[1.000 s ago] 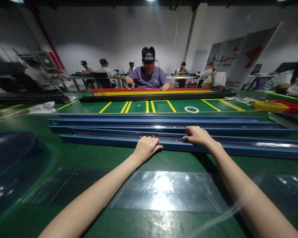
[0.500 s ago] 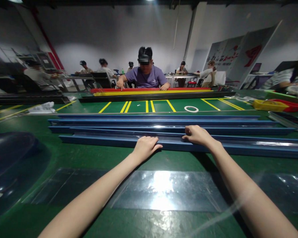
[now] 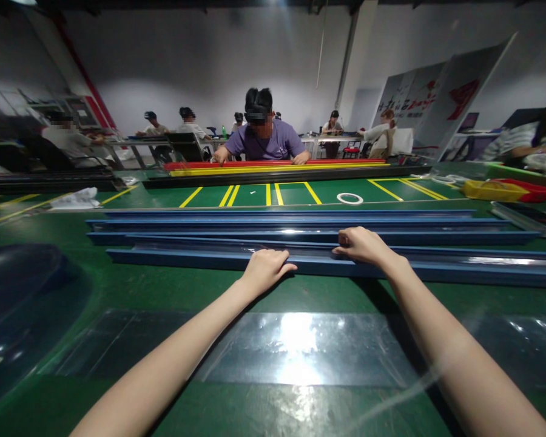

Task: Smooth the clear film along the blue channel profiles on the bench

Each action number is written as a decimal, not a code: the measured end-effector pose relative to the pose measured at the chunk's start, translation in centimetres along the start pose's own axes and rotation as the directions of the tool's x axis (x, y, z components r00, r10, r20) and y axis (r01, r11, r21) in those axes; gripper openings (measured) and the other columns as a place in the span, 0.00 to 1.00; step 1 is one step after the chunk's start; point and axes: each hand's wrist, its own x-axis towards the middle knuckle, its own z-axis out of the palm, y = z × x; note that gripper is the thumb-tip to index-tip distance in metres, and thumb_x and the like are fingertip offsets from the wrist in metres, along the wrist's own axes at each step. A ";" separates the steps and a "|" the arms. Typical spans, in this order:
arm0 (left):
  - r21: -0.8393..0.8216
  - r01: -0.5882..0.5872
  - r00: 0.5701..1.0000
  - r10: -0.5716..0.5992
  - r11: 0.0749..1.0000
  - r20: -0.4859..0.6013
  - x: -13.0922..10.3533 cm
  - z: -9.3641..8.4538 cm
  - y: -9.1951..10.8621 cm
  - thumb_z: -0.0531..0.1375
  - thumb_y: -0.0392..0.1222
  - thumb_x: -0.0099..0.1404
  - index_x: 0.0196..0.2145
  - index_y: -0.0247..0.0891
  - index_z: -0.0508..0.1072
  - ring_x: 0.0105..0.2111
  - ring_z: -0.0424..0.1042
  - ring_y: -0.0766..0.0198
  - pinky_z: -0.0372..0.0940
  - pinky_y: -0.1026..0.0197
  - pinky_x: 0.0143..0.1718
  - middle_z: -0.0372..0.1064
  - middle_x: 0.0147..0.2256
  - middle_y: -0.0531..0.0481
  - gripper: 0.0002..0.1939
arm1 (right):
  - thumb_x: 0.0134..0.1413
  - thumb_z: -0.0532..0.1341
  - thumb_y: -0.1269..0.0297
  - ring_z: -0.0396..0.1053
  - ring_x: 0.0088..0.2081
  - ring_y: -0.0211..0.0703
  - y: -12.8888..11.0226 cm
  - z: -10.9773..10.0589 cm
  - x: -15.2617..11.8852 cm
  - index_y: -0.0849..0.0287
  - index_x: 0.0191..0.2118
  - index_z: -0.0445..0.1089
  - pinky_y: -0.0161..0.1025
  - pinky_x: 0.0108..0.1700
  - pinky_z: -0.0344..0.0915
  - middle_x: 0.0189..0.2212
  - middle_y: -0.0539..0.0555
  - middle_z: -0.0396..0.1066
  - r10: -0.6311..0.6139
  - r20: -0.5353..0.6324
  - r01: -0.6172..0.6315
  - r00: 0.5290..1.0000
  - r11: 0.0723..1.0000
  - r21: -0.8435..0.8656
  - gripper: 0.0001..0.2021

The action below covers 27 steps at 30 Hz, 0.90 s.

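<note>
Blue rails [image 3: 300, 233] lie in a row across the green table [image 3: 164, 291], and both hands rest on the nearest rail [image 3: 186, 258]. The left hand [image 3: 266, 270] lies palm down on the near edge of that rail, its fingers [image 3: 284, 266] bent over the top and spread a little; it presses on the rail but does not wrap around it. The right hand [image 3: 361, 244] sits just beside it to the right, a bit farther away, also palm down with curled fingers touching the top of the same rail. I cannot tell if it pinches anything. Under both arms, close to the body, a clear shiny sheet [image 3: 295, 349] lies flat on the table. Far to the left of the left hand sits a dark round cover [image 3: 22, 291]. Past the hands, beyond the rails, a white ring [image 3: 350, 198] lies on the table. Farther off, a person in a purple shirt [image 3: 264, 142] leans over red and yellow rails [image 3: 277, 167].
</note>
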 end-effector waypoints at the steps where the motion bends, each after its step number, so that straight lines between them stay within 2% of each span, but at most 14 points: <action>1: -0.002 -0.002 1.000 0.002 1.000 0.000 0.0 0.0 0.0 0.45 0.55 0.63 0.28 0.37 0.65 0.27 0.68 0.63 0.54 0.65 0.26 0.70 0.26 0.50 0.19 | 0.44 0.57 0.53 0.66 0.29 0.42 0.0 -0.1 0.0 0.57 0.27 0.66 0.33 0.24 0.51 0.28 0.54 0.70 0.001 0.000 -0.001 1.000 1.000 -0.001 0.12; 17: -0.011 -0.005 1.000 0.005 1.000 -0.024 -0.1 0.2 -0.1 0.44 0.55 0.64 0.27 0.37 0.65 0.26 0.68 0.64 0.52 0.65 0.25 0.69 0.24 0.51 0.20 | 0.44 0.57 0.52 0.65 0.29 0.42 -0.1 -0.2 0.1 0.57 0.28 0.67 0.33 0.23 0.51 0.29 0.54 0.70 0.031 0.016 -0.031 0.999 0.999 0.013 0.13; 23: 0.042 -0.002 0.990 0.008 0.999 -0.139 -0.4 1.0 0.2 0.46 0.54 0.64 0.30 0.37 0.66 0.28 0.67 0.63 0.52 0.63 0.27 0.69 0.27 0.50 0.19 | 0.43 0.57 0.53 0.64 0.26 0.39 0.5 0.8 0.4 0.58 0.24 0.63 0.33 0.25 0.52 0.26 0.53 0.69 0.010 0.003 -0.010 1.000 0.990 0.142 0.12; 27: 0.054 -0.021 0.987 0.029 0.998 -0.155 -0.5 1.0 0.3 0.46 0.52 0.64 0.31 0.36 0.66 0.28 0.67 0.64 0.52 0.62 0.27 0.69 0.27 0.50 0.18 | 0.44 0.56 0.55 0.63 0.27 0.39 0.8 1.7 0.4 0.58 0.25 0.61 0.33 0.27 0.54 0.25 0.53 0.68 -0.005 -0.045 0.014 0.999 0.977 0.211 0.11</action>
